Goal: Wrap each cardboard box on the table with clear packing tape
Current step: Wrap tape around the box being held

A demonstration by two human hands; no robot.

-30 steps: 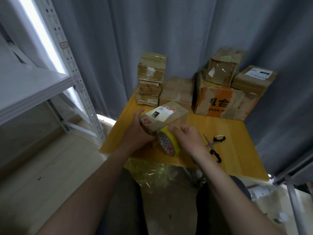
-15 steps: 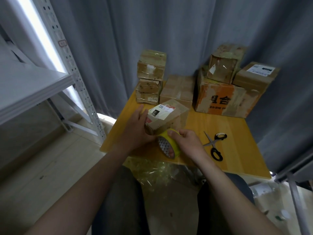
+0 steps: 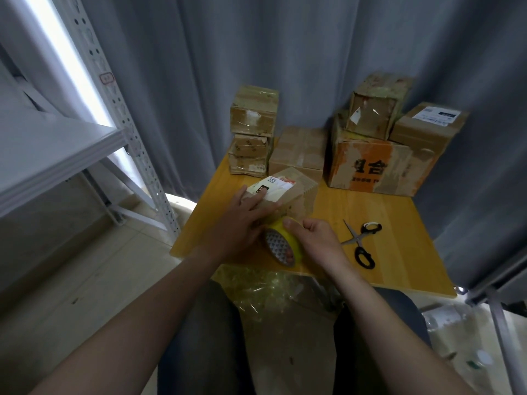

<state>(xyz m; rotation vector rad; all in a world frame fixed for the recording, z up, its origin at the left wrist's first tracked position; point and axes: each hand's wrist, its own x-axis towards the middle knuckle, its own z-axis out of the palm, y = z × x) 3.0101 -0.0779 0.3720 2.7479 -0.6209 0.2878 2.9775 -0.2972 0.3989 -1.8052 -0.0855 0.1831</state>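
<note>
A small cardboard box [image 3: 296, 189] with a white label lies on the yellow table [image 3: 399, 238] near its front edge. My left hand [image 3: 242, 220] lies over the box's near left corner, fingers spread across its top. My right hand [image 3: 316, 238] grips a yellow tape roll [image 3: 282, 245] held against the box's near side. Clear tape seems to run from the roll to the box. More cardboard boxes stand at the back: a stack of two [image 3: 252, 132], a flat one [image 3: 299, 149], a large orange-printed one [image 3: 376, 166] with two smaller boxes [image 3: 373, 109] on it.
Black-handled scissors [image 3: 360, 242] lie open on the table right of my right hand. A metal shelf rack [image 3: 114, 115] stands to the left. Grey curtains hang behind the table. Crumpled clear plastic [image 3: 268, 289] sits between my knees under the table's front edge.
My left hand has slid from the box's left side up onto its top. The box has tipped away from me and the tape roll has stayed against its near side.
</note>
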